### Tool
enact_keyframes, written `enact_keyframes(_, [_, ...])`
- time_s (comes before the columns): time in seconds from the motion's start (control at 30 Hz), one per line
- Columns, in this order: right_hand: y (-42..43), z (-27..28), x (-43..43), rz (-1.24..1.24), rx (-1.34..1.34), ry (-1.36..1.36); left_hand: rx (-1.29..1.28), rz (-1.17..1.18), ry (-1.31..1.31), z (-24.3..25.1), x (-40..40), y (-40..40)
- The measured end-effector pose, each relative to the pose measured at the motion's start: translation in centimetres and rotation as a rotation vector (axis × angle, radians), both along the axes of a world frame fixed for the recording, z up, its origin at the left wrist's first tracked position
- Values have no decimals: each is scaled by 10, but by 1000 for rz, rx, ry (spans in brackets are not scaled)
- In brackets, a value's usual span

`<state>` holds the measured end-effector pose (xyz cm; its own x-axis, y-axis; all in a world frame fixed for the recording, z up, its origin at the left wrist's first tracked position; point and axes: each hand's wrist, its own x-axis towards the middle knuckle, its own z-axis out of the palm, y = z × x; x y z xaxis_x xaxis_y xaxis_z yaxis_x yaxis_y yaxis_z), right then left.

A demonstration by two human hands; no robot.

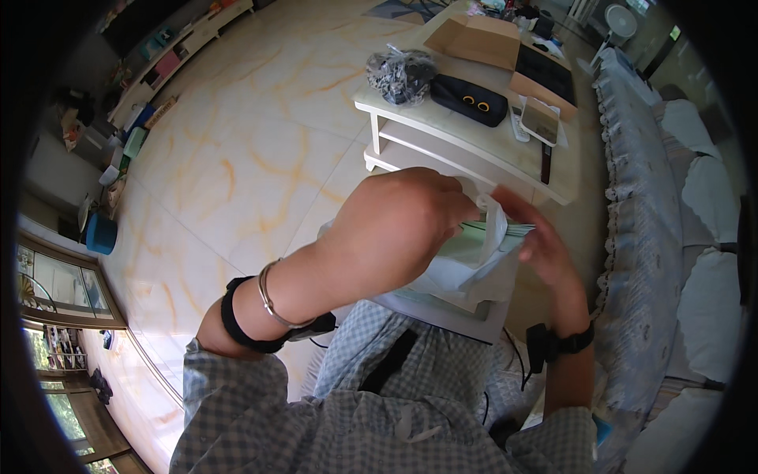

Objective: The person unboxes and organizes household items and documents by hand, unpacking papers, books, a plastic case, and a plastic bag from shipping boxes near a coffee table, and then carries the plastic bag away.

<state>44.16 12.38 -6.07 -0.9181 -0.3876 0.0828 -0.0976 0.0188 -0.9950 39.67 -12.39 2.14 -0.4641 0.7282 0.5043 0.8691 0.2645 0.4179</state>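
Note:
My left hand (408, 219), wearing a bracelet and a black wrist strap, pinches the rim of a thin white plastic bag (459, 272) over my lap. Within the bag's mouth sits a stack of pale green sheets (515, 230), its folded-looking edges sticking out at the right. Blurred by motion, my right hand (542, 237) has its fingers and thumb around that projecting end. Below the bag, a flat grey-white board or box (450, 317) rests across my checked clothing. The left fingertips are partly hidden behind the hand.
Ahead stands a low table (450, 127) bearing a plastic-wrapped bundle (400, 77), a black case (468, 99), an open cardboard box (474, 41), a remote control (520, 123) and a white-rimmed tray (540, 121). A covered sofa (642, 266) runs along the right. Cables hang near my right wrist.

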Motion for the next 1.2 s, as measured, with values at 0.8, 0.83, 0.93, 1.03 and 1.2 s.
enact_keyframes(0.8, [-34, -65, 17, -89, 185, -281, 34, 358, -862, -88, -2, -58])
enact_keyframes(0.83, [-35, -66, 17, -104, 163, -272, 93, 397, -858, -91, 6, -58])
enact_keyframes(0.93, [-34, -65, 16, -106, 160, -299, 189, 411, -781, -106, 28, -53])
enact_keyframes(1.03, [-35, -66, 15, -96, 158, -303, 204, 390, -692, -117, 32, -51])
enact_keyframes(1.2, [-35, -65, 16, -83, 181, -285, 175, 402, -684, -115, 34, -48])
